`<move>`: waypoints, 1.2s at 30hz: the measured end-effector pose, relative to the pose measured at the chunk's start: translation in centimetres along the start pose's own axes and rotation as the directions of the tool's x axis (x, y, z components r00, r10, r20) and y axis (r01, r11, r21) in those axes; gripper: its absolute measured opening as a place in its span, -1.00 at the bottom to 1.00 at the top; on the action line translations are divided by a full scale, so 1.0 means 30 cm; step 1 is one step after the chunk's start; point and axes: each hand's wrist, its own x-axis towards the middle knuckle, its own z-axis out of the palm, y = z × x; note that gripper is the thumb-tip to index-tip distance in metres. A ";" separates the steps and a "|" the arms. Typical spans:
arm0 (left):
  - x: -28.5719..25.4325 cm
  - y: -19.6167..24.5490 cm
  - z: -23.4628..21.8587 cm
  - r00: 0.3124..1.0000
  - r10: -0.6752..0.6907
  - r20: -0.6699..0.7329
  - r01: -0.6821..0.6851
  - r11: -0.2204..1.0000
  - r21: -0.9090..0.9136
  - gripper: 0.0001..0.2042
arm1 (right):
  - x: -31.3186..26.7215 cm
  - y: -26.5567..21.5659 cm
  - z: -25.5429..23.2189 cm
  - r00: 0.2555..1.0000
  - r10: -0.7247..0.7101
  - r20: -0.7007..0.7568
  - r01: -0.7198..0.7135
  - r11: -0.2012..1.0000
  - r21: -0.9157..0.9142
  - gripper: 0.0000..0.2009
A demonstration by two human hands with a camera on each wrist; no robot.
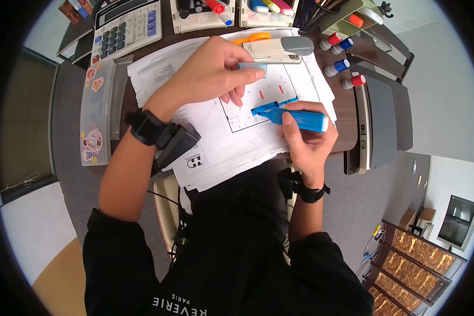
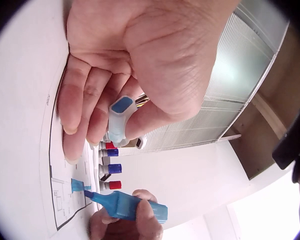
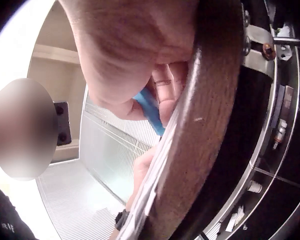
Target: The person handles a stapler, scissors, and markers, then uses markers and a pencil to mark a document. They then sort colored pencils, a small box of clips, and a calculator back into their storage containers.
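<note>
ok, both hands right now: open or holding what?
Left hand: closed, pinching a translucent pale-blue plastic cap.
Right hand: closed, gripping a chunky blue plastic highlighter, tip at a blue stroke.

Floor (image 1: pixel 337 210): grey. Desk (image 1: pixel 345 118): dark brown, curved edge. Chair (image 1: pixel 166 210): cream, at the desk. Rack (image 1: pixel 413 245): dark frame, 3 mottled brown panels visible. Ribbed panel (image 2: pixel 235 65): translucent, greenish-white, locally bright. Window-like unit (image 1: pixel 458 221): dark pane, pale frame.

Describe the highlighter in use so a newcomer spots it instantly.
White papers lie on the desk; find the right hand over them. It grips the highlighter, uncapped, tip at the blue strokes. Its body is blue; the blue-capped markers nearby have pale ones.
</note>
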 end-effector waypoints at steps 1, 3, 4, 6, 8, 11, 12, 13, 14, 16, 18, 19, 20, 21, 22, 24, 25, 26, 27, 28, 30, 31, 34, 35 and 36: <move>0.001 -0.001 0.002 1.000 0.004 -0.004 -0.004 1.000 0.003 -0.74 | -0.004 0.010 -0.008 0.999 0.037 -0.023 -0.034 0.992 0.125 -0.84; 0.000 -0.005 0.008 1.000 0.005 -0.004 -0.005 1.000 0.003 -0.74 | -0.011 0.009 -0.011 0.999 0.046 -0.004 -0.046 0.993 0.109 -0.83; 0.000 -0.005 0.008 1.000 0.019 -0.006 -0.019 1.000 0.002 -0.74 | -0.011 0.008 -0.012 0.999 0.051 0.018 -0.052 0.994 0.095 -0.83; -0.001 -0.003 0.003 0.999 0.034 -0.012 -0.034 0.999 0.006 -0.74 | -0.005 0.007 -0.006 1.000 -0.003 0.029 0.002 0.999 0.044 -0.82; -0.001 -0.002 0.001 1.000 0.003 -0.001 -0.003 1.000 -0.004 -0.74 | -0.004 -0.007 -0.003 0.998 -0.029 0.048 0.031 0.999 -0.043 -0.82; 0.001 -0.007 0.001 1.000 0.013 0.006 -0.014 1.000 0.008 -0.74 | 0.000 -0.003 -0.004 0.995 -0.078 0.061 0.082 0.995 -0.064 -0.83; 0.000 -0.009 0.001 1.000 0.012 0.007 -0.012 1.000 0.006 -0.74 | 0.000 -0.003 -0.003 0.995 -0.076 0.061 0.080 0.995 -0.064 -0.83; -0.001 -0.008 0.002 1.000 0.020 0.004 -0.020 1.000 0.011 -0.74 | 0.002 -0.005 -0.003 0.994 -0.084 0.066 0.089 0.993 -0.077 -0.83; 0.000 -0.006 0.002 1.000 0.030 0.001 -0.030 0.999 0.016 -0.74 | 0.004 -0.007 -0.003 0.993 -0.093 0.069 0.100 0.991 -0.090 -0.83; -0.002 0.000 0.003 1.000 0.020 -0.005 -0.020 1.000 0.010 -0.74 | 0.005 -0.003 0.000 0.993 -0.101 0.068 0.107 0.990 -0.093 -0.83; -0.003 0.001 0.003 1.000 0.009 -0.011 -0.009 1.000 0.005 -0.74 | 0.007 -0.001 0.001 0.992 -0.108 0.066 0.114 0.989 -0.095 -0.83; -0.001 -0.001 0.004 1.000 0.015 -0.010 -0.015 1.000 0.004 -0.74 | 0.007 0.000 0.000 0.992 -0.109 0.070 0.116 0.988 -0.098 -0.83; -0.001 -0.004 0.004 1.000 0.020 -0.009 -0.020 1.000 0.003 -0.75 | 0.006 0.002 -0.001 0.991 -0.109 0.074 0.116 0.988 -0.101 -0.83; -0.001 -0.007 0.003 1.000 0.019 -0.008 -0.019 1.000 0.003 -0.75 | 0.005 0.001 0.000 0.991 -0.108 0.074 0.115 0.988 -0.101 -0.83; 0.001 -0.009 0.002 1.000 0.028 -0.004 -0.028 1.000 0.008 -0.74 | 0.005 -0.003 0.000 0.991 -0.109 0.078 0.118 0.986 -0.116 -0.83; 0.002 -0.009 0.003 0.999 0.039 0.000 -0.039 0.999 0.012 -0.74 | 0.006 -0.005 -0.001 0.990 -0.112 0.082 0.122 0.984 -0.132 -0.82; 0.002 -0.008 0.003 0.999 0.034 -0.004 -0.034 0.999 0.007 -0.74 | 0.006 -0.002 0.001 0.991 -0.109 0.082 0.120 0.984 -0.134 -0.83; 0.001 -0.006 0.003 1.000 0.028 -0.008 -0.028 1.000 0.003 -0.74 | 0.007 -0.001 0.002 0.991 -0.107 0.082 0.117 0.984 -0.135 -0.83; 0.001 -0.005 0.003 1.000 0.029 -0.008 -0.029 1.000 0.004 -0.74 | 0.008 -0.002 0.003 0.991 -0.108 0.081 0.118 0.984 -0.135 -0.83; 0.001 -0.005 0.004 1.000 0.026 -0.012 -0.026 1.000 0.006 -0.74 | 0.008 -0.001 0.004 0.988 -0.125 0.087 0.137 0.979 -0.148 -0.83; 0.000 -0.005 0.004 1.000 0.020 -0.015 -0.020 1.000 0.008 -0.74 | 0.008 -0.002 0.007 0.986 -0.139 0.092 0.153 0.975 -0.160 -0.84; -0.001 -0.004 0.003 1.000 0.027 -0.013 -0.026 1.000 0.013 -0.74 | 0.007 -0.006 0.010 0.986 -0.141 0.085 0.154 0.973 -0.170 -0.84; 0.000 0.001 0.006 0.999 0.030 -0.019 -0.030 1.000 -0.003 -0.73 | 0.006 -0.014 0.009 0.986 -0.150 0.075 0.163 0.965 -0.206 -0.85; 0.000 0.003 0.006 0.999 0.025 -0.028 -0.026 0.999 -0.021 -0.71 | 0.008 -0.015 0.009 0.985 -0.158 0.073 0.171 0.959 -0.227 -0.85; -0.001 0.005 0.006 0.999 0.026 -0.026 -0.026 0.999 -0.020 -0.71 | 0.009 -0.015 0.009 0.985 -0.158 0.070 0.170 0.959 -0.227 -0.85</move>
